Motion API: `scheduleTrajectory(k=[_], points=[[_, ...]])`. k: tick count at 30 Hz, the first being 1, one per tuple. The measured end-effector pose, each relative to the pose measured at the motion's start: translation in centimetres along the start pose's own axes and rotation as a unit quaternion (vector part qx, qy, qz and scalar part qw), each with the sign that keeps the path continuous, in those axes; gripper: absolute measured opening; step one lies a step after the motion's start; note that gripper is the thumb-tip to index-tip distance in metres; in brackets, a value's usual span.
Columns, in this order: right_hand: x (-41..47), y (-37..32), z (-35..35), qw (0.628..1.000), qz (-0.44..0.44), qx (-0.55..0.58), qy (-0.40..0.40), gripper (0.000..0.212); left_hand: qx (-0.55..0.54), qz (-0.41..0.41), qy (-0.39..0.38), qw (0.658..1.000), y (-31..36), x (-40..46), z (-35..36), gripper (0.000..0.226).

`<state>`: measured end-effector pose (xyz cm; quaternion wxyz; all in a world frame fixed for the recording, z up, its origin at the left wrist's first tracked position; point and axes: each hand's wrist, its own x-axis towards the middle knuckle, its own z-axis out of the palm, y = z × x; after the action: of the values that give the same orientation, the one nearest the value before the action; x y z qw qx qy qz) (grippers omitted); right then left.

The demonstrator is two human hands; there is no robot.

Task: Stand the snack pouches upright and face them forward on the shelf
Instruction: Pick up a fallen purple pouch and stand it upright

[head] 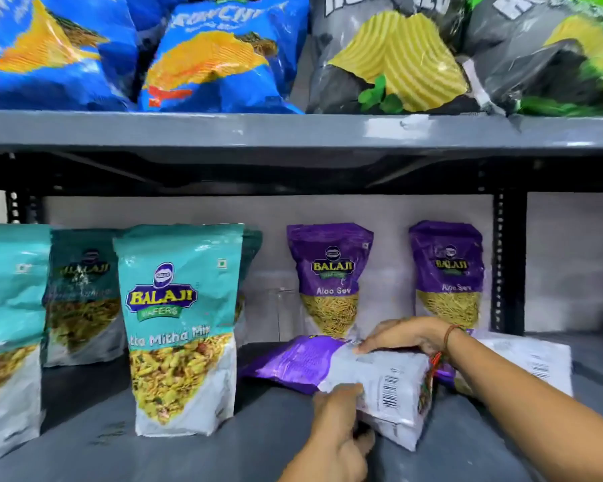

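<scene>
one purple pouch (345, 373) lying barcode-up.

On the lower shelf (84, 447), upright pouches (181, 328) stand at nine o'clock — a flat pouch (373, 377) lies at three, two more pouches (329, 280) behind it.

Left hand (338, 426): bare, no ring or band visible. Right hand (402, 333): bare; forearm unsleeved. Right wrist carries a thin reddish-brown cord bracelet (449, 333) and a red-and-orange tied thread (436, 360) beneath it.
</scene>
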<state>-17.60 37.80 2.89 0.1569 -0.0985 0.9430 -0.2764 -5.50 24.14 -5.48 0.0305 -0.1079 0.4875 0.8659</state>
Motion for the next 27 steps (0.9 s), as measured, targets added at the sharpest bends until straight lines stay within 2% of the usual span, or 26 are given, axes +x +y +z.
scheduleTrajectory(k=[3,6,9,12,14,16,19,21,25,27], points=[[-0.4,0.5,0.4,0.998,-0.036,0.039,0.024,0.028,-0.004,0.014,0.005,1.000,-0.1,-0.2,1.0,0.039],[-1.2,1.6,0.7,0.979,-0.098,0.168,0.057,0.022,0.011,0.064,-0.010,0.998,0.9,0.0,0.9,0.049],[-2.3,1.8,0.9,0.933,-0.193,0.288,0.100,0.012,0.056,0.150,-0.009,0.987,3.4,0.7,0.8,0.050],[-2.9,1.3,1.8,0.879,-0.260,0.329,0.226,0.022,0.117,0.254,-0.048,0.959,6.2,1.8,0.5,0.048],[-3.4,1.1,2.9,0.849,-0.274,0.343,0.294,0.024,0.152,0.281,-0.081,0.944,7.6,2.6,0.1,0.047],[-3.8,1.2,4.1,0.841,-0.271,0.326,0.337,0.024,0.179,0.278,-0.109,0.937,8.1,3.5,-0.8,0.050],[-4.0,1.9,6.3,0.844,-0.254,0.309,0.358,0.029,0.205,0.256,-0.142,0.934,7.1,4.4,-2.9,0.045],[-4.0,2.4,7.5,0.848,-0.241,0.300,0.364,0.030,0.194,0.238,-0.157,0.939,6.4,5.2,-3.9,0.037],[-4.7,2.2,8.1,0.843,-0.228,0.316,0.371,0.037,0.166,0.212,-0.167,0.948,6.7,6.3,-4.2,0.036],[-5.1,2.2,8.9,0.826,-0.197,0.314,0.425,0.050,0.147,0.204,-0.187,0.950,6.8,6.5,-4.3,0.029]])
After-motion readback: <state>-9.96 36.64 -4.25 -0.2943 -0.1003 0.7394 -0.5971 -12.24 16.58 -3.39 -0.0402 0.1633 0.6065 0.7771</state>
